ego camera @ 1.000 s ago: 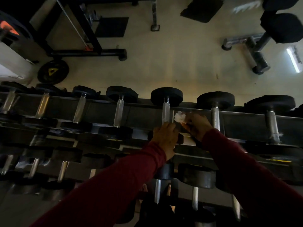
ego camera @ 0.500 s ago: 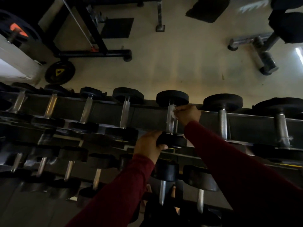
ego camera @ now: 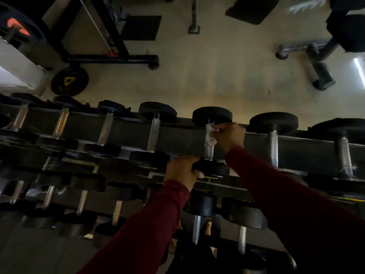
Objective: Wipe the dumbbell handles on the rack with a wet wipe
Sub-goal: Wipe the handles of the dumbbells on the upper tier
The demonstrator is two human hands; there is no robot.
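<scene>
Dim gym, head view looking down over a dumbbell rack. Nearest: two dark red sleeves reach up from the bottom edge, over the rack's lower tier of black-ended dumbbells. Landmark is the held dumbbell on the top tier. Left hand grips the near weight head of that dumbbell, fingers curled over its left edge, thumb tip underneath. Right hand sits just right of the chrome handle, fingers closed, pinching a white wet wipe and pressing it against the handle's upper part, just below the far weight head. The wipe is crumpled and covers the handle's top half; knurled metal shows below it. Left of the held dumbbell, four more top-tier dumbbells lie in a row with chrome handles; right of it, two larger ones. Beyond the rack: pale floor. Far left of the held dumbbell, a black weight plate with a yellow triangle mark lies flat on the floor beside a black machine frame. Far right, a bench base with roller pads. A dark mat lies at the top edge.
</scene>
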